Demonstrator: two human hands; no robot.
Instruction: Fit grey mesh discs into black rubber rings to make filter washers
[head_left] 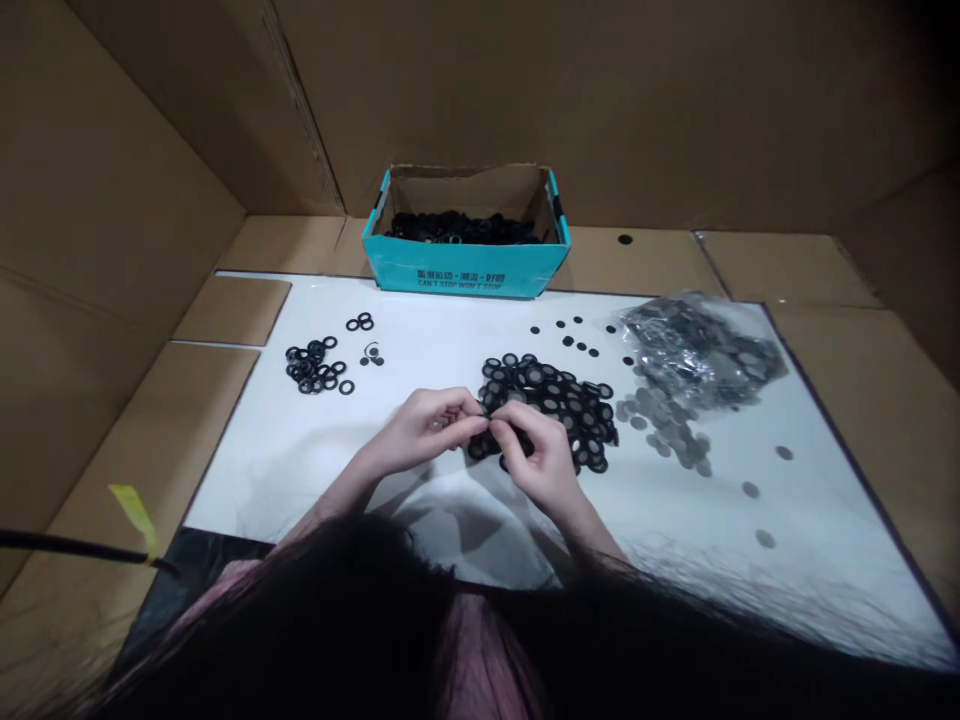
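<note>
My left hand point(427, 432) and my right hand point(541, 458) meet over the middle of the white board, fingertips pinched together. Between them is a small dark piece point(486, 417), mostly covered by the fingers; its exact shape cannot be made out. Just behind and beside my right hand spreads a heap of black rings with grey centres point(555, 385). Off to the left lies a loose group of open black rings point(309, 368). Loose grey discs point(671, 425) are scattered to the right of the heap.
A turquoise cardboard box point(469, 272) holding many black pieces stands at the back. A clear plastic bag point(701, 350) of discs lies at the right. Small black discs point(581, 346) dot the white board point(247, 470). Cardboard walls point(585, 110) surround the table. A black cable point(75, 545) enters at left.
</note>
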